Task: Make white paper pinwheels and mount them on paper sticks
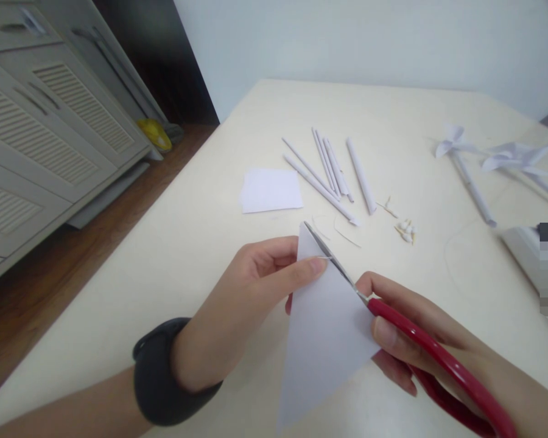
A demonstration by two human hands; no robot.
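Note:
My left hand pinches a folded white sheet of paper near its upper corner, thumb on top. A pair of scissors with red handles is gripped in my right hand. Their blades lie along the paper's upper right edge, close to my left thumb, and a thin white sliver shows between thumb and blades. The paper's lower corner hangs toward me over the table. Just beyond the scissor tips lie two thin curved paper strips.
A stack of white paper squares lies beyond my left hand. Several rolled paper sticks are behind it. Cotton bud tips sit to the right, near paper pinwheels on sticks. A partly blurred box-like object stands at the right edge.

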